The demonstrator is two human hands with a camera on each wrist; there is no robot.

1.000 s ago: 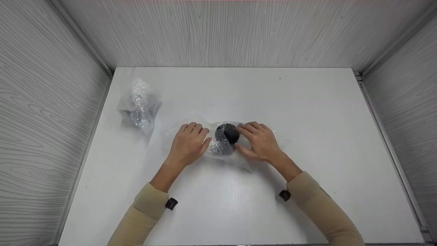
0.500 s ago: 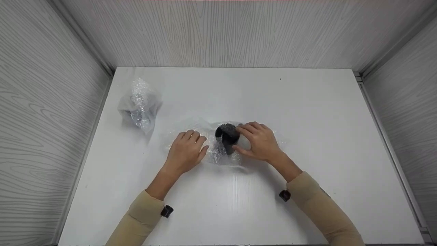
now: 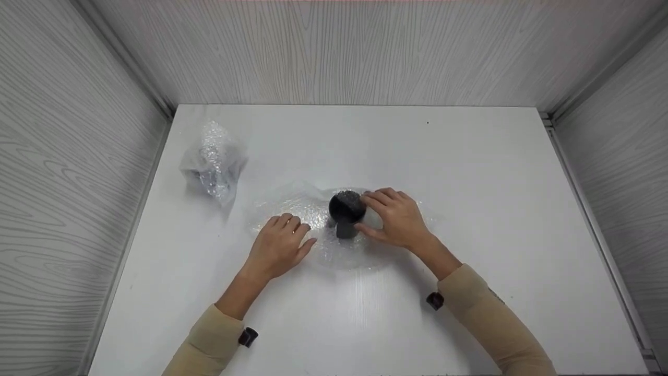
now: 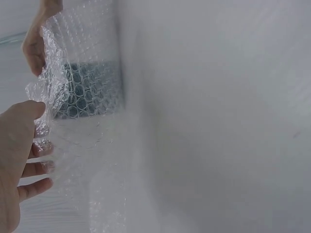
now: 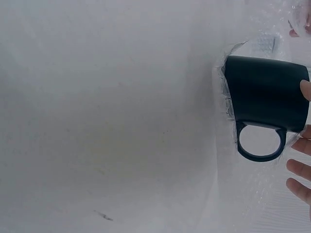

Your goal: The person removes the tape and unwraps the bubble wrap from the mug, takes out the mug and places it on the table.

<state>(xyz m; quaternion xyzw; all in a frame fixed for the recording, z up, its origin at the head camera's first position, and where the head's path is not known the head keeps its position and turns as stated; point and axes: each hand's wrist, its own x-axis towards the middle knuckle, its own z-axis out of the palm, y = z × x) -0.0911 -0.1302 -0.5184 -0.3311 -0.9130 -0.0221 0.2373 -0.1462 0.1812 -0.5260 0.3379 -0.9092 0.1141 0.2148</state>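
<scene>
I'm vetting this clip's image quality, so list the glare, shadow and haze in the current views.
Head view: bright glints on the spread bubble wrap, a sheen on the white table, a soft shadow beside the right forearm. Left wrist view: hazy, the table washed out, though the wrap's bubbles show. Right wrist view: also hazy; the dark mug is cleanly outlined but shows little surface detail.

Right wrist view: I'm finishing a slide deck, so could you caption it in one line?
A right hand holds a dark mug with a looped handle, bubble wrap bunched beside it.
</scene>
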